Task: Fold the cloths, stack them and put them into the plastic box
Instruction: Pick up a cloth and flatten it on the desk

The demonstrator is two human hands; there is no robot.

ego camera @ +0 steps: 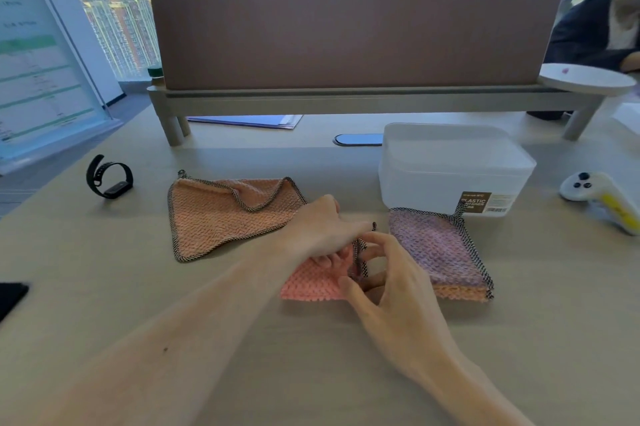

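A small folded orange cloth (311,282) lies on the table in front of me. My left hand (322,228) rests on its top edge with the fingers curled onto it. My right hand (388,273) pinches the cloth's dark-trimmed right edge. To the left lies a larger orange cloth (221,214), spread out with its top corner turned over. A folded stack with a purple cloth (436,245) on top of an orange one sits to the right. Behind that stack stands the translucent plastic box (450,166), lid on.
A black wristband (109,180) stands at the left. A white controller (599,197) lies at the right edge, a dark phone (10,297) at the left edge. A desk divider (353,38) closes the back; another person sits at far right behind it.
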